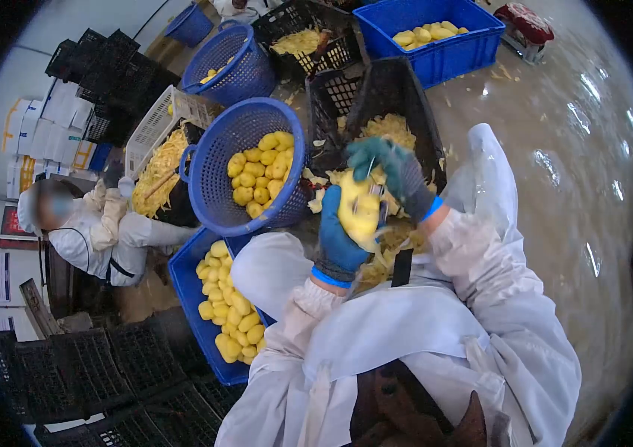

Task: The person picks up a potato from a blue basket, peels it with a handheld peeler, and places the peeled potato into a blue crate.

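Note:
My left hand (340, 237), in a blue-green glove, is closed around a pale yellow peeled potato (358, 208) in front of my lap. My right hand (389, 170), gloved as well, grips a peeler (374, 184) whose metal part lies against the potato's upper side. The right hand is slightly blurred. Beneath both hands, peelings (389, 132) fill a black crate (427, 112) between my knees. Left of my hands stands a blue round basket (208, 160) holding yellow potatoes (257, 175).
A blue bin (182, 279) with peeled potatoes sits by my left leg. Another blue bin (473, 56) stands ahead. At left, a co-worker (104, 227) in white sits near a white crate (137, 141) of peelings. Black crates (108, 365) lie lower left. The floor (555, 194) is wet.

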Tool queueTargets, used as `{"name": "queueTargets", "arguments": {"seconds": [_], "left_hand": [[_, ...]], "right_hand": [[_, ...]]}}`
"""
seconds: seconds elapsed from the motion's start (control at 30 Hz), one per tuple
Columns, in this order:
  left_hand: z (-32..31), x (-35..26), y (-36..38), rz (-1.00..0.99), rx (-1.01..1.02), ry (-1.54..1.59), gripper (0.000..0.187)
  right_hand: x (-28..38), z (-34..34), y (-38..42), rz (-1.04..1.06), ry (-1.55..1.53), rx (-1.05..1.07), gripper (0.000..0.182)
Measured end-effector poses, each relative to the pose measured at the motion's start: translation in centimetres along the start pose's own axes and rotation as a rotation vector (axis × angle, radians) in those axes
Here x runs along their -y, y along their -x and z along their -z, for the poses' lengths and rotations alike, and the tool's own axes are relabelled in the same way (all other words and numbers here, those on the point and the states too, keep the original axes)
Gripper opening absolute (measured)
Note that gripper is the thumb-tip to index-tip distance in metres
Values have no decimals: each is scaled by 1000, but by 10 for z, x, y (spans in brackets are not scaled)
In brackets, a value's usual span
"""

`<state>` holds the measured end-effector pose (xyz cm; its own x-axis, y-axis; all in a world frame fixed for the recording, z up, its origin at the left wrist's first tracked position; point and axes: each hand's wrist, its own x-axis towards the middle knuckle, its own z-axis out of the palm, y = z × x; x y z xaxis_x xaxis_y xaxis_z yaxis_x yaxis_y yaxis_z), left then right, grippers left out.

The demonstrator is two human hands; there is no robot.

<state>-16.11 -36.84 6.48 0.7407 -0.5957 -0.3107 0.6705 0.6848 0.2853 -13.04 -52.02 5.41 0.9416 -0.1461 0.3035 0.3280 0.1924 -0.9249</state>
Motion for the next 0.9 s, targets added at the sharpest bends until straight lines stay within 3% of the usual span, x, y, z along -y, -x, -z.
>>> {"name": "queueTargets", "arguments": {"seconds": [0.03,0.07,0.1,0.17,0.2,0.23,0.27,0.33,0.4,0.47,0.5,0.6,0.63,0.77,0.87,0.9], "left_hand": [[-11,3,3,-71,-21,-84,41],[-14,4,7,-260,-12,-518,39],[-15,5,11,-445,-1,-955,37],[-15,4,12,-406,19,-922,36],[-13,0,10,-184,24,-456,39],[-14,1,9,-142,29,-338,41],[-15,1,7,-101,30,-220,44],[-16,8,12,-274,29,-549,41],[-16,8,16,-333,29,-748,39],[5,-1,13,-20,60,-299,46],[-3,2,18,-65,45,-392,44],[-6,0,19,-22,95,-405,46],[-16,2,23,-76,9,-351,48],[-11,-5,21,-6,136,-523,50],[-9,-3,21,-19,109,-424,50],[-13,-2,23,-69,109,-421,49]], "right_hand": [[-3,14,-14,-117,-182,-132,38],[-7,20,-22,-234,-367,-265,37],[4,19,-21,-127,-257,-247,36],[17,-4,-4,-162,-247,-17,37],[21,-11,1,-180,-241,95,37],[3,-6,-6,34,65,68,40],[-7,10,-18,-49,-73,-82,39],[-12,38,-40,-215,-360,-372,36],[1,31,-38,-214,-457,-331,33],[21,-2,-26,-212,-474,-238,30],[12,-4,-23,-243,-343,-110,29],[-21,36,-53,-145,-296,-383,32],[-18,46,-53,-207,-459,-319,32],[13,-5,-22,-187,-271,-82,35],[-24,38,-47,-173,-213,-349,35],[-10,44,-44,-236,-461,-275,34]]}}
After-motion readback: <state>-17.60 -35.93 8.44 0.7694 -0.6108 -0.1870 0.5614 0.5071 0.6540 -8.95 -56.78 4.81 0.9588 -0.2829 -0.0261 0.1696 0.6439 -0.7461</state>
